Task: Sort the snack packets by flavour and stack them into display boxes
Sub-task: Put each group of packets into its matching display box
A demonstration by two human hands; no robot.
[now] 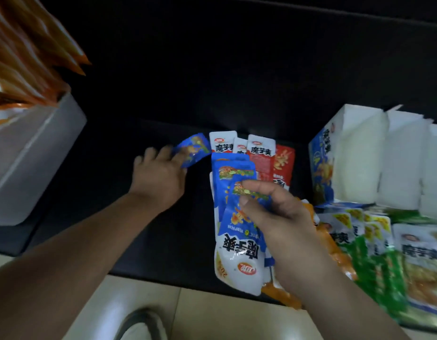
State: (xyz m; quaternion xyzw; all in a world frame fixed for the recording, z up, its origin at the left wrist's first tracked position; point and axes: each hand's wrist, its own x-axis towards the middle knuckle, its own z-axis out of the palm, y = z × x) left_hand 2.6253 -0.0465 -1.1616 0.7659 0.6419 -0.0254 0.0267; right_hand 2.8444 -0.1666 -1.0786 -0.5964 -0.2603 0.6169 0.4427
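Dark, the surface [212,69] fills most of the view, with pale floor [212,315] at the bottom. A grey box [35,153] at the far left holds upright orange packets [28,57]. A blue-printed box [321,168] at the right holds white-backed packets [359,163]. Green packets [374,266] lie heaped in front of that box. Red packets [264,158] lie in the middle. The right hand [281,217] pinches a bundle of blue packets [234,231] just in front of the red ones. The left hand [161,173], blurred, holds a single blue packet [194,148] by its edge, just left of them.
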